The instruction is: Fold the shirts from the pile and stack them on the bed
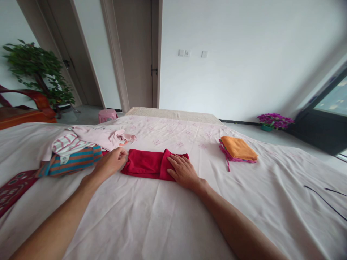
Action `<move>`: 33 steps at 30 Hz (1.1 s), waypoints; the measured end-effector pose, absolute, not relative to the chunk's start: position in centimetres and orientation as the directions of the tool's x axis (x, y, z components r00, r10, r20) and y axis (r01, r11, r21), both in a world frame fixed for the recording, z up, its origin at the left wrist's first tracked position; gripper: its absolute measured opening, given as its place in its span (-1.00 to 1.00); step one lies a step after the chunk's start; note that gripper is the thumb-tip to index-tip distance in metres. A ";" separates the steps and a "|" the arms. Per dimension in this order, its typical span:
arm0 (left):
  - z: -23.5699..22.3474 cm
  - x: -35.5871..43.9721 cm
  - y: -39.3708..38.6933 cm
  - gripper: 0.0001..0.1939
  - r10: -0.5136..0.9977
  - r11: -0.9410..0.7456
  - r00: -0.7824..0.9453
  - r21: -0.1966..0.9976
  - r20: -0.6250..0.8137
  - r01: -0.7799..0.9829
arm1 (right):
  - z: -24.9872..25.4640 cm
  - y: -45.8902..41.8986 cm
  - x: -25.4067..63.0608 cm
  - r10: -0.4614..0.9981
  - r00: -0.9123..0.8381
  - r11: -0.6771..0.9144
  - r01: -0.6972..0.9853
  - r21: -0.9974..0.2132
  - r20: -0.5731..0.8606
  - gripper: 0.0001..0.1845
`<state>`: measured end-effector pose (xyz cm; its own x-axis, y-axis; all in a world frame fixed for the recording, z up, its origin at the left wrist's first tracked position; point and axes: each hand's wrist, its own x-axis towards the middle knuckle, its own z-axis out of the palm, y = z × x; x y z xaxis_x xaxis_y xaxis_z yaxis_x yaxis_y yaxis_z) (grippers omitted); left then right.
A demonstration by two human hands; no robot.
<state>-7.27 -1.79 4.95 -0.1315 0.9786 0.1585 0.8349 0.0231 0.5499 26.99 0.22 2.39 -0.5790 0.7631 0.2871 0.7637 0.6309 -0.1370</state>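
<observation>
A dark red folded piece of clothing (145, 162) lies flat on the bed in front of me, with one flap turned over near its right end. Flat on that flap rests my right hand (184, 169), its fingers stretched out and slightly spread. At the cloth's left end is my left hand (119, 159), fingers curled in; whether they pinch anything is hidden. Behind my left forearm lies a loose heap: a pink garment (90, 136), a white one with red stripes (67, 144) and a blue-and-brown striped one (74, 162).
A folded stack with an orange cloth (238, 147) over a magenta one lies to the right. Thin black cords (322, 200) cross the right side of the pale sheet (162, 224). A dark red patterned item (16, 189) lies left. Beyond stands a pink stool (107, 115).
</observation>
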 end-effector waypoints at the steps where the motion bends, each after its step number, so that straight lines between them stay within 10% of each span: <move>1: 5.3 -6.7 -1.9 -0.80 0.962 -0.029 -0.118 0.523 0.246 0.852 | 2.4 0.2 27.0 0.763 -0.579 0.631 0.764 -0.137 0.287 -0.39; 7: 4.1 -3.4 -2.4 -0.49 0.833 -0.413 0.246 0.262 0.495 0.872 | 2.6 0.1 26.9 0.763 -0.583 0.631 0.765 -0.127 0.279 -0.39; 14: 0.4 -4.5 -2.0 -0.28 0.969 -0.239 0.230 0.107 0.095 0.965 | 2.4 0.2 26.9 0.759 -0.593 0.633 0.768 -0.096 0.268 -0.38; 19: 1.6 -3.6 -2.2 -0.37 0.951 -0.213 0.210 -0.012 0.226 0.977 | 2.4 0.3 26.8 0.754 -0.615 0.644 0.762 -0.073 0.231 -0.36; 23: 3.6 -0.1 -3.2 -0.44 0.827 -0.383 0.360 -0.035 0.432 0.923 | 2.6 0.5 26.8 0.745 -0.630 0.657 0.750 -0.076 0.219 -0.36; 33: 0.4 4.3 -4.4 -0.34 0.741 -0.620 0.595 -0.023 0.310 0.784 | 2.9 0.8 28.1 0.845 -0.407 0.504 0.822 -0.264 0.347 -0.50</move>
<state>4.33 -4.39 0.44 0.5954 0.7412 0.3102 0.7841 -0.6202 -0.0231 28.05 0.80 2.86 -0.4067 0.8451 0.3469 0.8224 0.5041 -0.2638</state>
